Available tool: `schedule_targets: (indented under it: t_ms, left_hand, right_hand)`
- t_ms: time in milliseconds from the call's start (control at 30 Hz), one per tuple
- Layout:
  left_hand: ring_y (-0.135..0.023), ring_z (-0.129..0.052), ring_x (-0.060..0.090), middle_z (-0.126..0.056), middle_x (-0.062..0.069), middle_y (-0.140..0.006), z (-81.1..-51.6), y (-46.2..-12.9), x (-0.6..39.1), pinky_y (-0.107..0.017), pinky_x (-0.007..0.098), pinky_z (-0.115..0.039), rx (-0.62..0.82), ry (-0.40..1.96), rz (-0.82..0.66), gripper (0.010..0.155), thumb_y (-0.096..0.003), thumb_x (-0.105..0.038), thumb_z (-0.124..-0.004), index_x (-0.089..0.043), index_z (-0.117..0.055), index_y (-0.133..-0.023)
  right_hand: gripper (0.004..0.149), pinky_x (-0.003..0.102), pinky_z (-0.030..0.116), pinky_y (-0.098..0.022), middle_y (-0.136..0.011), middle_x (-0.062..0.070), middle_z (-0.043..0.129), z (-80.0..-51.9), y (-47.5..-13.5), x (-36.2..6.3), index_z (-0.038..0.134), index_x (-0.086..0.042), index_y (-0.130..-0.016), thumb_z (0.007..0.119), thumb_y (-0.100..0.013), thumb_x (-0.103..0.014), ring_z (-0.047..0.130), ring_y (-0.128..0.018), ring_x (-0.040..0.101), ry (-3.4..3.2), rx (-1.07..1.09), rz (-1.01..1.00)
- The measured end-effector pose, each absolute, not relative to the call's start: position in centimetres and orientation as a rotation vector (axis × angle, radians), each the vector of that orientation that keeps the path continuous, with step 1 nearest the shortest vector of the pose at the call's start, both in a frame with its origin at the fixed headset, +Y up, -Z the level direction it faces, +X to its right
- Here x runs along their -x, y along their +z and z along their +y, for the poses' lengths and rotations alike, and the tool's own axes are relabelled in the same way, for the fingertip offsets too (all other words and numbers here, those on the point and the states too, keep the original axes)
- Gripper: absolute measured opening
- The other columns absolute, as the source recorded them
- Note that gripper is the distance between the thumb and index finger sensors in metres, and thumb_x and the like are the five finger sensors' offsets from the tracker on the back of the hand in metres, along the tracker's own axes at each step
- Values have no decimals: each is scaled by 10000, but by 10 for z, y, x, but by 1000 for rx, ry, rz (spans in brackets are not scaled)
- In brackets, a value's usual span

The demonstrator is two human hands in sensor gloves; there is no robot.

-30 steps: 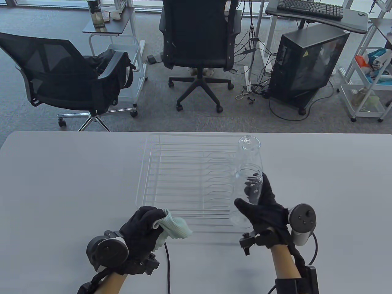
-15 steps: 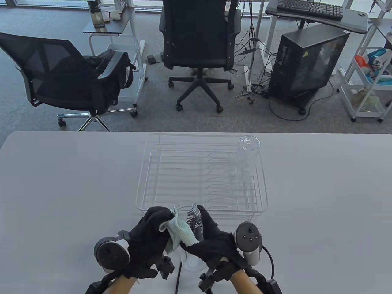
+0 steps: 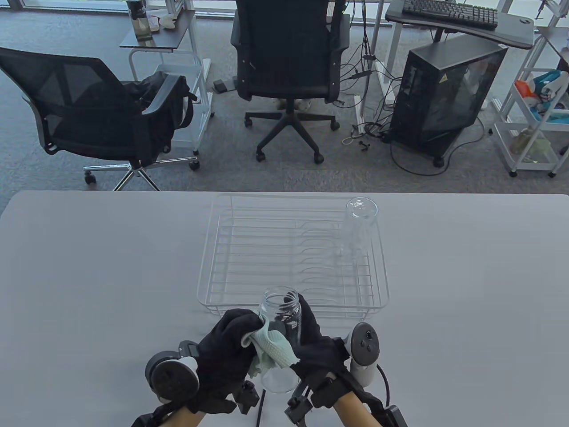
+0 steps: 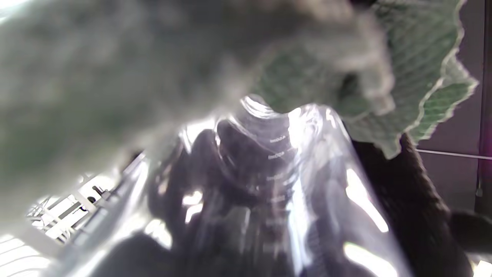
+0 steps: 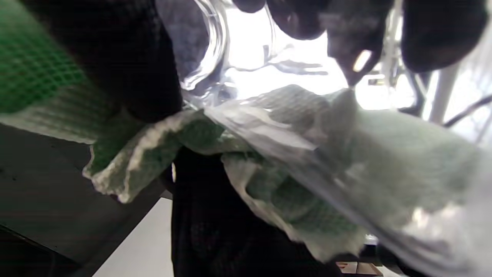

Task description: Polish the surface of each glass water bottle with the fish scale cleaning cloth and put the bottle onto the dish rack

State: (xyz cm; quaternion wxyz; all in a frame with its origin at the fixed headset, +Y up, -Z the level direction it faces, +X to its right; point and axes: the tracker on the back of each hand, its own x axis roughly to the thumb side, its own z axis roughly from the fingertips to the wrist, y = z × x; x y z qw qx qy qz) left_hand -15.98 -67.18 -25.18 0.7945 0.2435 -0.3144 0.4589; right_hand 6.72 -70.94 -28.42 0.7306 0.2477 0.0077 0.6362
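A clear glass bottle (image 3: 281, 324) with its mouth up is held above the table's near edge, in front of the dish rack (image 3: 293, 255). My right hand (image 3: 313, 344) grips it from the right. My left hand (image 3: 231, 351) holds a pale green fish scale cloth (image 3: 271, 351) against the bottle's left side. Up close, the left wrist view shows the bottle (image 4: 276, 184) and the cloth (image 4: 426, 77); the right wrist view shows the cloth (image 5: 292, 169) pressed on the glass. A second clear bottle (image 3: 358, 227) stands on the rack's far right corner.
The white wire rack sits mid-table with a grey table surface (image 3: 89, 267) around it. Beyond the far edge are office chairs (image 3: 289, 66), a computer tower (image 3: 444, 93) and a white cart (image 3: 538, 120).
My right hand has carried the bottle from the rack's right side to the table's near middle. My left hand has brought the cloth against it. Both then shifted slightly right and away from me.
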Motion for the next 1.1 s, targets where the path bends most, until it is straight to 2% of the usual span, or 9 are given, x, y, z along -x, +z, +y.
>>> schedule_targets:
  t_ms: [400, 533, 667, 767, 900, 1100]
  left_hand:
    - [-647, -930, 241, -792, 75, -911, -685, -245, 133, -525, 493, -826, -450, 845, -777, 433, -552, -394, -793, -332, -667, -962]
    - [-641, -931, 235, -797, 71, -901, -686, -246, 133, -524, 490, -827, -451, 858, -772, 432, -550, -394, -793, -330, -661, -957]
    - [-643, -931, 231, -797, 68, -898, -685, -248, 139, -526, 488, -828, -463, 917, -751, 429, -548, -395, -790, -342, -652, -951]
    - [-644, -928, 232, -791, 71, -896, -681, -247, 143, -528, 491, -825, -490, 958, -737, 428, -548, -393, -787, -341, -650, -950]
    - [-649, -925, 234, -788, 76, -897, -676, -248, 152, -533, 491, -822, -519, 989, -712, 429, -548, -394, -785, -342, -646, -951]
    - [-654, -920, 237, -780, 75, -904, -669, -254, 169, -537, 495, -817, -551, 1088, -635, 430, -554, -394, -779, -339, -644, -958]
  right_hand:
    - [1023, 656, 704, -526, -1046, 185, 414, -697, -288, -99, 234, -69, -1097, 878, -472, -560, 738, -838, 493, 1364, -433, -176]
    - [1005, 676, 650, -553, -1079, 215, 355, -696, -289, -99, 189, -64, -1099, 833, -498, -548, 678, -864, 522, 1340, -480, -109]
    - [883, 708, 522, -602, -1112, 300, 329, -694, -291, -97, 165, -70, -1117, 699, -575, -517, 534, -934, 585, 1256, -592, 38]
    - [864, 718, 465, -620, -1111, 338, 276, -696, -291, -95, 136, -79, -1118, 707, -581, -441, 450, -964, 614, 1217, -650, 173]
    - [890, 718, 469, -623, -1106, 343, 292, -699, -291, -90, 109, -87, -1112, 745, -562, -380, 452, -969, 613, 1251, -698, 273]
    - [937, 706, 548, -593, -1109, 312, 317, -705, -288, -80, 80, -103, -1103, 783, -560, -403, 525, -925, 599, 1299, -746, 393]
